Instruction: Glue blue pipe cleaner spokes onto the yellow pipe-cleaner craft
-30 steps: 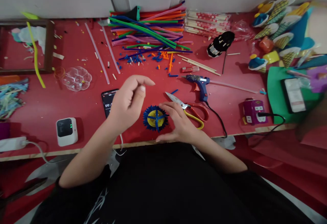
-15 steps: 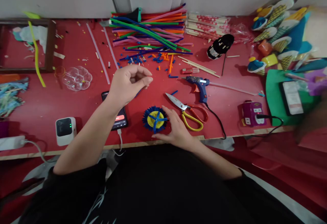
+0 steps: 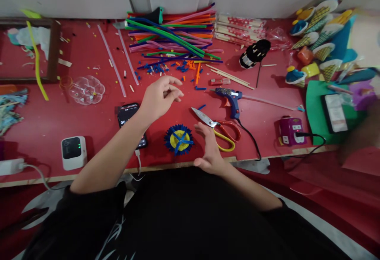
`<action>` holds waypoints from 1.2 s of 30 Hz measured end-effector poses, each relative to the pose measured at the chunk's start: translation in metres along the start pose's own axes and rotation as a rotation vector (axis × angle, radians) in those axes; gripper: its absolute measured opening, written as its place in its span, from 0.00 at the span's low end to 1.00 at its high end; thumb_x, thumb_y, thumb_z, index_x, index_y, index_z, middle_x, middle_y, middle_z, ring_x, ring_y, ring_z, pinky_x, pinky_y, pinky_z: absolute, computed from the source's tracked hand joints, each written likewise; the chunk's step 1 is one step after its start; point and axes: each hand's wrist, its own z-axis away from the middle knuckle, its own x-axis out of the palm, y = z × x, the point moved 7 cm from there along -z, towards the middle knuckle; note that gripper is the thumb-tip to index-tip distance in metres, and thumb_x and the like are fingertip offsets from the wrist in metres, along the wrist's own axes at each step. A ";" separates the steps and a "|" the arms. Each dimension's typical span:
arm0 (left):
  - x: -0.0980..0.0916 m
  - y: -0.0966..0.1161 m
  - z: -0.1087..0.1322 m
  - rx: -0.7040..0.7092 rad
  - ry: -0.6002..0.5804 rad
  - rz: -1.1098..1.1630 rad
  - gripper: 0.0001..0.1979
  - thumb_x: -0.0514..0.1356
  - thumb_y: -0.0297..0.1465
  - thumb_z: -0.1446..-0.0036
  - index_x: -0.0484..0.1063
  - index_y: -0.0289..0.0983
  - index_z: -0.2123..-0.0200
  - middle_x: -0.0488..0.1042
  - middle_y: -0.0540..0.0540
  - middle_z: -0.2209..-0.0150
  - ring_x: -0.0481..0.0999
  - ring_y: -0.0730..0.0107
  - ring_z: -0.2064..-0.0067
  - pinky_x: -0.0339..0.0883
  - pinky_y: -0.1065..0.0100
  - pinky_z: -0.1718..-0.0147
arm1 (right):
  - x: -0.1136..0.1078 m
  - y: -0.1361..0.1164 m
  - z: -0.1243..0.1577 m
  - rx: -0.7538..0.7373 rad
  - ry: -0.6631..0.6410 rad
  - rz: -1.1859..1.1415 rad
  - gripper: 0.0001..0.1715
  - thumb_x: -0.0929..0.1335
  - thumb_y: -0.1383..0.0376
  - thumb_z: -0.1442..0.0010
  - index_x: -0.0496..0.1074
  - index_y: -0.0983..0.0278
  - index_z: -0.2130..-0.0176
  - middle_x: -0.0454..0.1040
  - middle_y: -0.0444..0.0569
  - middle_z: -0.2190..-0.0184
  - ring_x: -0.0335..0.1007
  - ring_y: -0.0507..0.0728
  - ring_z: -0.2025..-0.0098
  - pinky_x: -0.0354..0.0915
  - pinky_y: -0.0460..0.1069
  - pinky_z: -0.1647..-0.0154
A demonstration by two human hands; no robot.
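A blue pipe-cleaner flower with a yellow centre and a blue cross of pipe cleaner on top lies on the red table near its front edge. Just right of it, and apart from it, my right hand is open, thumb and fingers spread. The fingers lie close to the scissors, which have one red and one yellow handle. My left hand hovers above the table beyond the flower, its fingers loosely curved and apart, with nothing visible in them. Under the left forearm a phone is partly covered.
A blue glue gun with its cord lies right of centre. Colourful pipe cleaners are heaped at the back, with blue and orange scraps before them. A clear flower-shaped tray, a white device and a purple power adapter stand around.
My right hand has drawn away from the flower to the right. My left hand has shifted slightly right and its fingers have parted. More of the phone screen shows.
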 end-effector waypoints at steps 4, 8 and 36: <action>-0.002 -0.006 0.001 -0.048 0.032 0.056 0.14 0.72 0.23 0.48 0.75 0.40 0.59 0.84 0.48 0.69 0.86 0.63 0.63 0.79 0.63 0.59 | -0.027 0.009 -0.011 0.009 0.103 -0.045 0.52 0.57 0.30 0.35 0.48 0.54 0.25 0.64 0.61 0.36 0.65 0.72 0.34 0.68 0.71 0.34; -0.004 -0.013 0.000 -0.045 0.060 0.012 0.20 0.77 0.24 0.56 0.78 0.40 0.60 0.83 0.51 0.74 0.86 0.61 0.66 0.78 0.63 0.63 | -0.053 0.021 -0.018 0.047 0.265 0.054 0.43 0.53 0.37 0.29 0.52 0.54 0.27 0.64 0.60 0.36 0.66 0.70 0.33 0.68 0.69 0.34; -0.025 -0.017 0.126 0.124 0.429 0.020 0.24 0.52 0.55 0.30 0.74 0.45 0.46 0.74 0.39 0.42 0.78 0.54 0.45 0.77 0.56 0.53 | -0.148 0.121 -0.034 0.612 0.446 0.548 0.18 0.66 0.59 0.43 0.61 0.60 0.54 0.74 0.58 0.61 0.74 0.69 0.59 0.71 0.67 0.54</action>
